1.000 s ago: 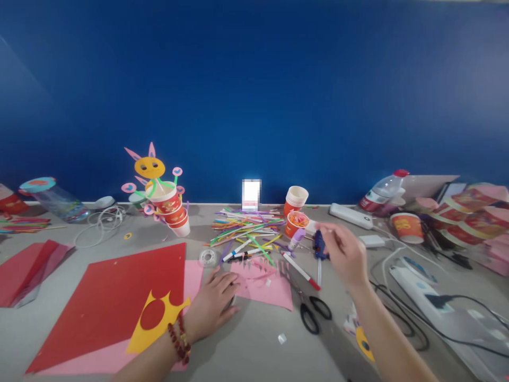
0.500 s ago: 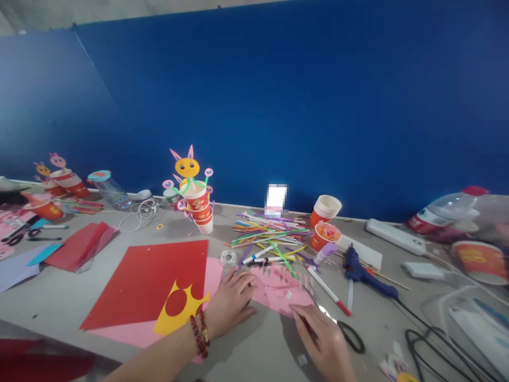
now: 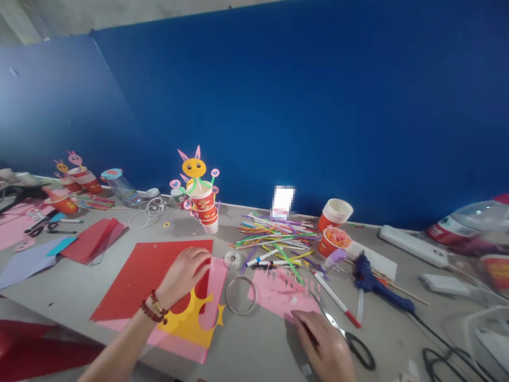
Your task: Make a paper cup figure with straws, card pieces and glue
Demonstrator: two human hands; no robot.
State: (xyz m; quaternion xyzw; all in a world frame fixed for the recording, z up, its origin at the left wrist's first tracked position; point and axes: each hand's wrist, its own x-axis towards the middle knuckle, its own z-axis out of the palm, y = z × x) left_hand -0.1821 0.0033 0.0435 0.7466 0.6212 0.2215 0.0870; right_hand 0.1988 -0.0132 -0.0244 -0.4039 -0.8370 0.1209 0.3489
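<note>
My left hand [image 3: 186, 276], fingers spread and slightly bent, hovers over or rests on the red sheet [image 3: 147, 265]; whether it touches is unclear. Beneath its wrist lies a yellow sheet [image 3: 190, 321] with rounded cut-outs, on top of pink paper [image 3: 218, 273]. My right hand [image 3: 326, 342] rests on the table with loosely curled fingers, fingertips at the lower edge of a pink paper piece [image 3: 274, 294], thumb apart. Scissors [image 3: 331, 320] lie beside it, blades on the pink piece. A thin pale ring [image 3: 240, 313] lies flat between my hands.
Pipe cleaners [image 3: 274, 233] are heaped behind, near stacked paper cups [image 3: 334, 212]. A paper-cup figure [image 3: 207, 201] stands left of them. On the right are a blue glue gun [image 3: 377, 286] with a cord, a red-capped marker [image 3: 338, 300] and a power strip [image 3: 413, 246].
My left hand has moved left, off the pink piece's edge and onto the red and yellow sheets, uncovering the pale ring. My right hand has stayed nearly still. The view has shifted slightly left.
</note>
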